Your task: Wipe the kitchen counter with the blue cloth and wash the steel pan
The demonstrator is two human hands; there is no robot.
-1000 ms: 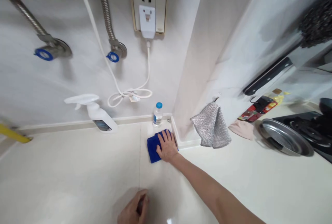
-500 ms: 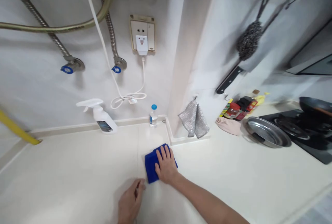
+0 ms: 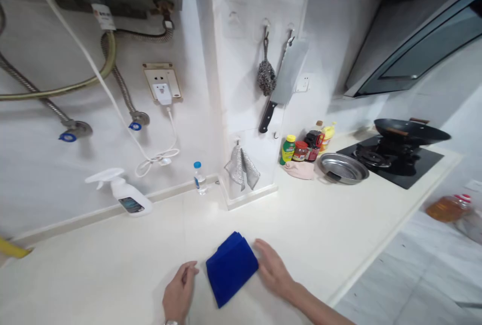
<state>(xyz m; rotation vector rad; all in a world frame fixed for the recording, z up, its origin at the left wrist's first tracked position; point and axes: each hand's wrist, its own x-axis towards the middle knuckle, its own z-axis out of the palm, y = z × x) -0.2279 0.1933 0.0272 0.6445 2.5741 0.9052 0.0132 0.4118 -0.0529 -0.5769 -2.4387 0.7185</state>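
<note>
A folded blue cloth (image 3: 231, 266) lies on the white countertop (image 3: 331, 219) near its front edge. My right hand (image 3: 274, 271) rests flat on the counter just right of the cloth, fingers stretched out and touching its right edge. My left hand (image 3: 179, 292) sits on the counter just left of the cloth, fingers loosely curled, with nothing in them.
A white spray bottle (image 3: 121, 193) and a small blue-capped bottle (image 3: 199, 177) stand by the wall. A grey cloth (image 3: 241, 166) hangs on the pillar, a cleaver (image 3: 280, 84) above it. Jars (image 3: 300, 149), a steel bowl (image 3: 342, 168) and a stove with wok (image 3: 408, 132) fill the right.
My right hand pulled the blue cloth from the wall corner toward the counter's front edge, then slid off to its right side. The view rose and widened.
</note>
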